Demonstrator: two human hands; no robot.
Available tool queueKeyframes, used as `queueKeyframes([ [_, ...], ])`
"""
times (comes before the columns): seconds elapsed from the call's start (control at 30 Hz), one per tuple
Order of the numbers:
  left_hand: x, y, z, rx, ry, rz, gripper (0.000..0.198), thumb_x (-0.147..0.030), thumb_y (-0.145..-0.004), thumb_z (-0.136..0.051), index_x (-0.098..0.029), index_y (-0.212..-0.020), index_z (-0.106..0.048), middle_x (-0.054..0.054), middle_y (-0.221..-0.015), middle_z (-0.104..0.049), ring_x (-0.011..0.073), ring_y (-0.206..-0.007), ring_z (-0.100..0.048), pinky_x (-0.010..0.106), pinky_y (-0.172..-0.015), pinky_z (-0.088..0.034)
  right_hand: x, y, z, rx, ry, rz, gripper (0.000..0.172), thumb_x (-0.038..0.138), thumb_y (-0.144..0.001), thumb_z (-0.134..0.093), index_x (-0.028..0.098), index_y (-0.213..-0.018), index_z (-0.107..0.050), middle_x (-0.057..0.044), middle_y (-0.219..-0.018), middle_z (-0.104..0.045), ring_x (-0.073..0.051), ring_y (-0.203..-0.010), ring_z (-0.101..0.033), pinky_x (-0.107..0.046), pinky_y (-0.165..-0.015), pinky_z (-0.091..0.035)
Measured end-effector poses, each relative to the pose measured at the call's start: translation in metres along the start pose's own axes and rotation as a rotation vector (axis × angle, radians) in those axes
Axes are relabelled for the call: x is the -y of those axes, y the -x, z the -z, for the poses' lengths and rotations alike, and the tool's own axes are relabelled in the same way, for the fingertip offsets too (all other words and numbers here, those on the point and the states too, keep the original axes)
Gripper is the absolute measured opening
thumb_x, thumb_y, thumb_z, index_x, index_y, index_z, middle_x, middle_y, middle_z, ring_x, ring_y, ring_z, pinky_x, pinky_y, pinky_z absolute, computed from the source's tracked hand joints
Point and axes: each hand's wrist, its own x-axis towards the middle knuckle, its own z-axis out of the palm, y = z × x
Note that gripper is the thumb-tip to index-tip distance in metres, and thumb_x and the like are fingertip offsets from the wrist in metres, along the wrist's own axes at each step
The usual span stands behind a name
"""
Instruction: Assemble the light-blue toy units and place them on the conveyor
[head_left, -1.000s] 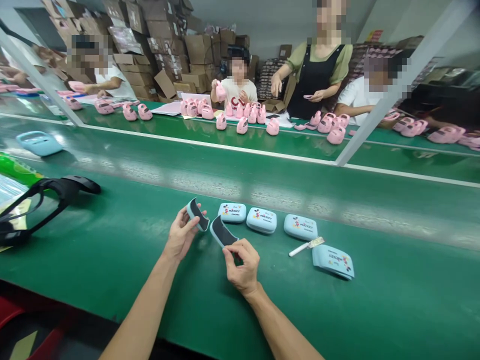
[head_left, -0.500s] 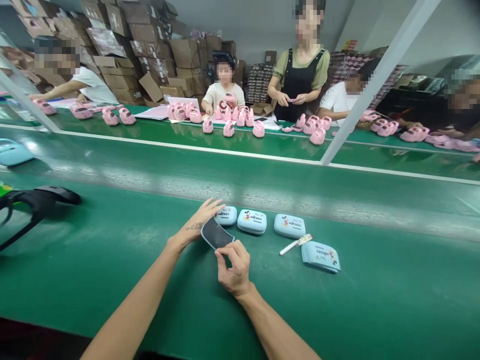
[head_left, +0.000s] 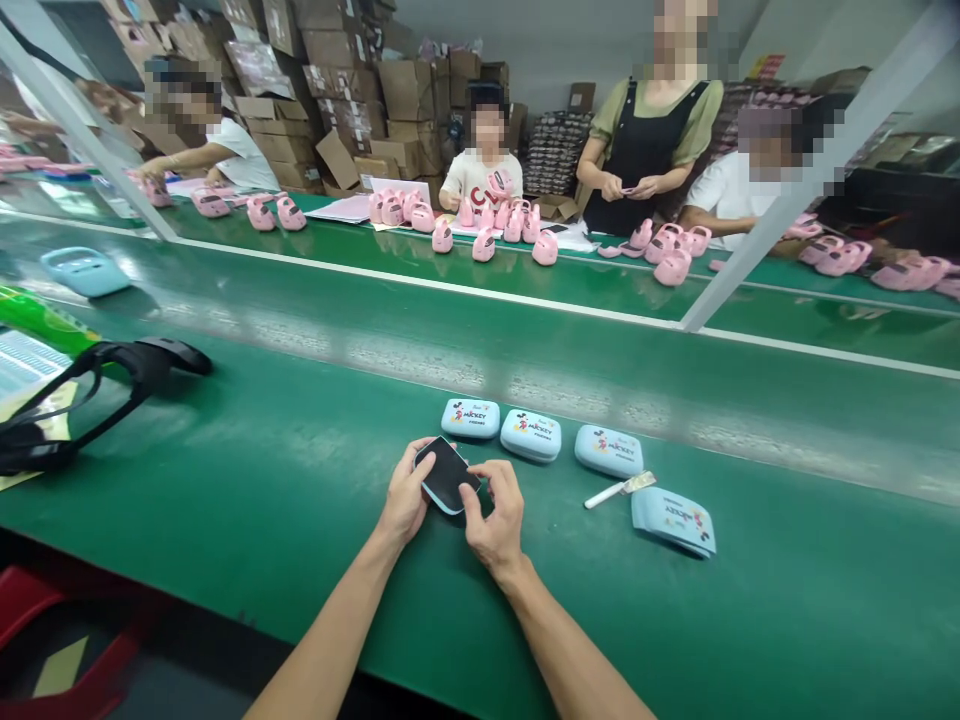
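Note:
My left hand (head_left: 405,495) is closed round the left side of a panel with a black face and light-blue rim (head_left: 448,478), its thumb lying on the black face. The fingers of my right hand (head_left: 498,512) pinch the panel's right edge. The panel is held black side up over the green table; its underside is hidden. Just beyond are a light-blue Mickey case (head_left: 470,419), a second such case (head_left: 530,436) and a third case (head_left: 609,452). A white-handled tool with a flat, pale end (head_left: 619,490) lies beside a small stack of printed blue panels (head_left: 674,522).
A black strap-like object (head_left: 139,368) and a green packet (head_left: 45,320) lie at left. Farther back stands a blue handled case (head_left: 86,271). Co-workers sit and stand across the belt among pink cases (head_left: 544,249). A slanted white post (head_left: 765,245) rises at right.
My left hand has come back from the leftmost case and now grips the panel's left side. The panel, curved before, now looks flatter. The camera view has shifted left.

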Motion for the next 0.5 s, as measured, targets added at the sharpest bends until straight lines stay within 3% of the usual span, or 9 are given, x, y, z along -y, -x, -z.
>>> queueKeyframes([
  [0.17, 0.003, 0.002, 0.004, 0.045, -0.089, -0.009, 0.046, -0.039, -0.071, -0.082, -0.021, -0.107, -0.06, 0.008, -0.099, -0.076, 0.0265, -0.088, -0.074, 0.04, -0.085, -0.058, -0.007, -0.004, -0.001, 0.074, -0.121, -0.274, 0.02, 0.026, -0.088, -0.058, 0.018, -0.106, -0.063, -0.004, -0.092, -0.059, -0.012, -0.06, -0.05, -0.026, -0.052, -0.043],
  [0.3, 0.004, 0.002, 0.006, 0.098, -0.158, -0.041, 0.043, -0.044, -0.074, -0.078, -0.021, -0.107, -0.063, 0.006, -0.093, -0.076, 0.0252, -0.086, -0.072, 0.037, -0.081, -0.057, -0.008, -0.004, -0.003, 0.108, -0.153, -0.323, 0.021, 0.025, -0.086, -0.059, 0.018, -0.105, -0.063, -0.003, -0.09, -0.059, -0.01, -0.055, -0.048, -0.025, -0.052, -0.043],
  [0.5, 0.01, -0.001, 0.011, 0.068, -0.41, -0.137, 0.031, -0.044, -0.076, -0.075, -0.02, -0.095, -0.069, 0.005, -0.091, -0.074, 0.023, -0.085, -0.068, 0.033, -0.079, -0.054, -0.009, -0.006, -0.002, 0.129, -0.164, -0.343, 0.02, 0.025, -0.085, -0.06, 0.017, -0.102, -0.066, -0.003, -0.087, -0.061, -0.01, -0.056, -0.049, -0.024, -0.053, -0.043],
])
